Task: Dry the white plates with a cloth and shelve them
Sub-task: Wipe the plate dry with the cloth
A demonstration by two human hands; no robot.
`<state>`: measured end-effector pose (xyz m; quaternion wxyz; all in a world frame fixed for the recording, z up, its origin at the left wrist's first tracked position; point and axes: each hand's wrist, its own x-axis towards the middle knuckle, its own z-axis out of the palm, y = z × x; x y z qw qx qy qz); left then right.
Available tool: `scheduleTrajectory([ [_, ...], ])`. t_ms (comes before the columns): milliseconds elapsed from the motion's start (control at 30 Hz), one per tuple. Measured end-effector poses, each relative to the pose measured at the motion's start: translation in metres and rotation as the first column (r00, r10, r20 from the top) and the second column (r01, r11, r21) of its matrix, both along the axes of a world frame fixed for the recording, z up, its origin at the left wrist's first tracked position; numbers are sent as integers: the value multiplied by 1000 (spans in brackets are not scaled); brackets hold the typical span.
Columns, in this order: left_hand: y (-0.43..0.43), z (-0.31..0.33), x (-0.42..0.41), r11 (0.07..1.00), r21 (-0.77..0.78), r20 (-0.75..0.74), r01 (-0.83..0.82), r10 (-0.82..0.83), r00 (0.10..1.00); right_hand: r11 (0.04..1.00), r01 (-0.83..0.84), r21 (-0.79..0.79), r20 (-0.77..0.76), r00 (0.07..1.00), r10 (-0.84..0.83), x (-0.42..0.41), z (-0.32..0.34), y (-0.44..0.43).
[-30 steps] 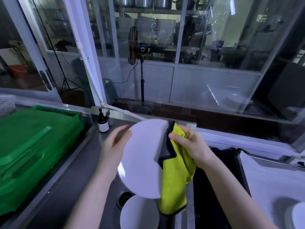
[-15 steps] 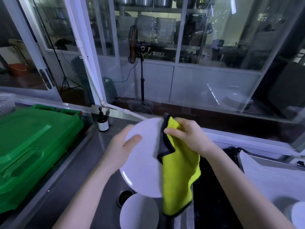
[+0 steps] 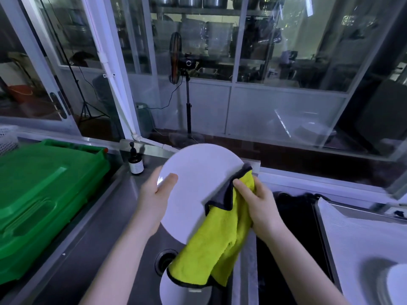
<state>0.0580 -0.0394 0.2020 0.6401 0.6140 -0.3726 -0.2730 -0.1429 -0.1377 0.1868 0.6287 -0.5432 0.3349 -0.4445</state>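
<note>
Over the sink [image 3: 123,249], a plate [image 3: 198,186] is held tilted at its left rim by the left hand [image 3: 156,194]; a cloth [image 3: 218,245] is pinched against its right edge by the right hand [image 3: 257,205].

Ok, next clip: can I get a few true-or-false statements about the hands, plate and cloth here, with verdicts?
1. The left hand holds the white plate by its edge, thumb on its face. True.
2. The right hand grips a red cloth. False: the cloth is yellow-green with a dark border.
3. A second plate lies below the cloth. True.
4. The green crate is on the person's right. False: it is on their left.
</note>
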Motion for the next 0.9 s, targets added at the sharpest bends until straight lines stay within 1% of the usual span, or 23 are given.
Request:
scheduleTrajectory([
  [67, -3, 10, 12, 995, 63, 125, 83, -90, 988, 989, -81, -123, -114, 991, 67, -3, 18, -13],
  [100, -6, 15, 17, 987, 100, 197, 122, -140, 970, 971, -150, -188, -182, 976, 116, -2, 29, -19],
  [167, -12, 26, 21, 963, 195, 364, 185, -246, 898, 905, -320, -280, -317, 921, 227, 3, 46, -26],
  [233, -18, 35, 17, 919, 302, 494, 253, -378, 783, 829, -458, -320, -435, 849, 301, 10, 56, -29],
  [267, -20, 38, 15, 897, 342, 518, 279, -428, 741, 807, -500, -314, -465, 822, 329, 11, 57, -30],
  [300, -21, 39, 14, 883, 363, 508, 299, -456, 731, 800, -517, -304, -474, 811, 344, 12, 58, -30],
  [333, -21, 40, 14, 880, 358, 468, 313, -459, 755, 807, -506, -306, -468, 818, 335, 10, 57, -31],
  [367, -18, 39, 14, 895, 315, 402, 314, -426, 810, 829, -462, -315, -442, 845, 302, 8, 55, -32],
  [400, -15, 35, 13, 930, 228, 317, 288, -350, 881, 865, -382, -326, -382, 890, 249, 5, 52, -33],
  [433, -12, 29, 10, 971, 114, 210, 210, -230, 950, 909, -271, -316, -281, 942, 183, 2, 49, -32],
  [467, -8, 18, 4, 997, 20, 86, 76, -77, 993, 952, -148, -266, -153, 982, 110, 0, 43, -31],
  [500, -5, 7, -5, 997, -35, -34, -65, 64, 997, 985, -35, -166, -25, 999, 32, -1, 37, -27],
  [533, -3, -5, -15, 984, -65, -132, -163, 153, 979, 998, 46, -39, 80, 996, -43, 1, 29, -22],
  [567, -3, -15, -26, 974, -87, -204, -210, 189, 961, 992, 92, 90, 150, 983, -104, 3, 20, -15],
  [600, -4, -23, -36, 969, -102, -250, -224, 193, 949, 975, 116, 190, 182, 972, -151, 7, 12, -10],
  [633, -5, -26, -42, 967, -112, -272, -227, 190, 943, 959, 130, 252, 179, 967, -179, 9, 5, -5],
  [700, -8, -28, -41, 970, -111, -258, -215, 180, 949, 950, 143, 278, 131, 974, -185, 11, 0, -1],
  [767, -8, -25, -29, 983, -89, -173, -159, 142, 975, 975, 123, 185, 68, 988, -137, 7, 8, -8],
  [800, -7, -22, -21, 990, -77, -106, -115, 106, 989, 990, 97, 98, 21, 995, -99, 4, 16, -13],
  [833, -5, -17, -13, 996, -67, -23, -62, 60, 998, 998, 56, -21, -47, 997, -57, 2, 25, -19],
  [867, -5, -10, -7, 998, -57, 71, -4, 8, 997, 986, -6, -169, -149, 989, -19, 0, 37, -25],
  [900, -5, -3, -2, 998, -44, 165, 50, -42, 985, 945, -90, -315, -276, 961, -1, 0, 48, -31],
])
